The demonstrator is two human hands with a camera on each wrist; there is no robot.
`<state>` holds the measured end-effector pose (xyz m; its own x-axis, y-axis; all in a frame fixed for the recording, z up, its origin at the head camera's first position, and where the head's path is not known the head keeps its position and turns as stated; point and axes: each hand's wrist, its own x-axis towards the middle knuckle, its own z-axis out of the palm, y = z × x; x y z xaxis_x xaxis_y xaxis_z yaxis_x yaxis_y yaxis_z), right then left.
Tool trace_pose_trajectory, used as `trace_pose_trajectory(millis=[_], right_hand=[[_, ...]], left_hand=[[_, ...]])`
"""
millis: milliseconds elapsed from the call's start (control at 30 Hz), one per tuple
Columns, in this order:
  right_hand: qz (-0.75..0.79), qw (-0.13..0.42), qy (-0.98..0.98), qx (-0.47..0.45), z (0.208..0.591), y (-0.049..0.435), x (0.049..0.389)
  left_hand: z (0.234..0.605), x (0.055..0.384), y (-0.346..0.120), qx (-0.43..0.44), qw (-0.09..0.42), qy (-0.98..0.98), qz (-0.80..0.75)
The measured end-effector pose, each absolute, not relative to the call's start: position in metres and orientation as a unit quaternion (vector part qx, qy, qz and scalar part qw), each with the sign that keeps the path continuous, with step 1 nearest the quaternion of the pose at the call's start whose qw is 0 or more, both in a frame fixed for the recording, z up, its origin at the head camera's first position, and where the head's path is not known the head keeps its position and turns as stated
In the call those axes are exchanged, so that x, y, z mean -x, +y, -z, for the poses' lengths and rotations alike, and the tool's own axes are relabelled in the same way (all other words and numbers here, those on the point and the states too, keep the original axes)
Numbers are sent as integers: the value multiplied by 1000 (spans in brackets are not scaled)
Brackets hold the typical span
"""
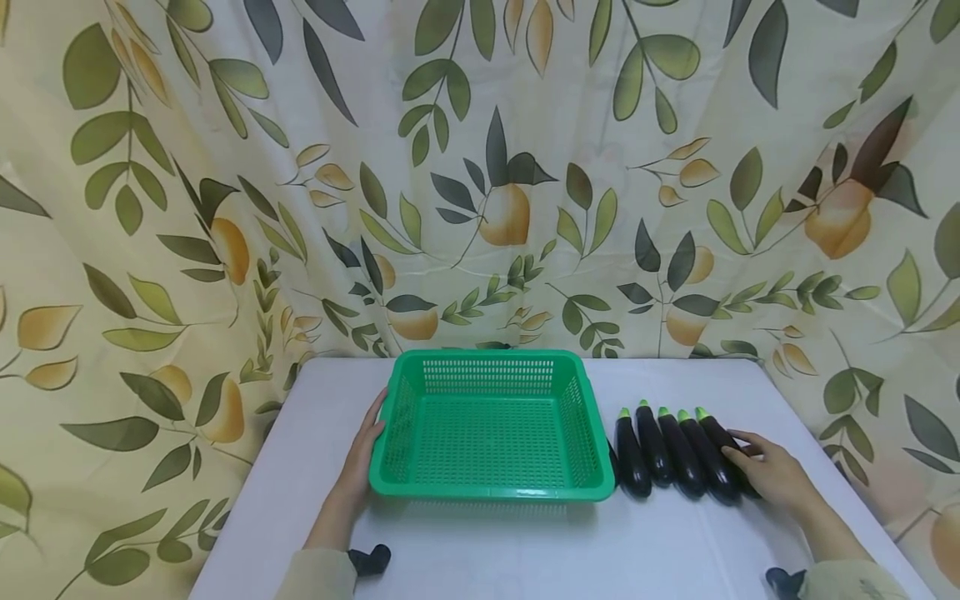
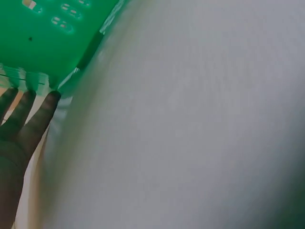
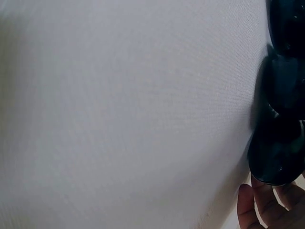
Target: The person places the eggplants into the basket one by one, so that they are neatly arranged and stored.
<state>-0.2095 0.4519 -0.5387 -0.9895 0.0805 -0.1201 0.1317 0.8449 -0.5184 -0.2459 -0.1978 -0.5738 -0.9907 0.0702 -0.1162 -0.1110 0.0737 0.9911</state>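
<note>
A green plastic basket (image 1: 491, 492) with perforated walls stands on the table, its inside showing bare. Along its left side lies my left hand (image 1: 363, 446), touching the wall; the left wrist view shows straight fingers (image 2: 40, 117) with tips at the green plastic. To the right of the basket, several dark purple eggplants (image 1: 678, 454) lie side by side, green stem ends pointing away. My right hand (image 1: 776, 479) holds the outermost eggplant (image 3: 276, 155) from the right, thumb and forefinger over its side. The palm hides part of that eggplant.
A white cloth covers the table (image 1: 480, 554). Leaf-and-fruit patterned curtains (image 1: 480, 208) hang behind and at both sides. One eggplant (image 1: 612, 460) is partly hidden behind the basket's right edge. Dark straps (image 1: 369, 560) show at both wrists.
</note>
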Motion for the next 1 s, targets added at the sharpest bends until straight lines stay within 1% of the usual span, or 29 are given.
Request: trace_pose_trajectory(millis=[100, 333, 433, 567, 733, 1000], right_hand=[[273, 49, 959, -59, 540, 452, 209], [279, 61, 955, -77, 536, 452, 208], [284, 60, 953, -83, 534, 451, 208], [285, 53, 953, -82, 533, 449, 207], [286, 49, 953, -84, 531, 449, 205], [282, 37, 955, -83, 528, 448, 204]], left_hand=[[579, 244, -197, 8, 60, 729, -682], [592, 242, -196, -51, 26, 719, -692], [595, 242, -196, -72, 6, 723, -687], [596, 240, -196, -89, -9, 732, -676], [593, 236, -196, -103, -16, 736, -669], [589, 233, -193, -90, -27, 738, -668]])
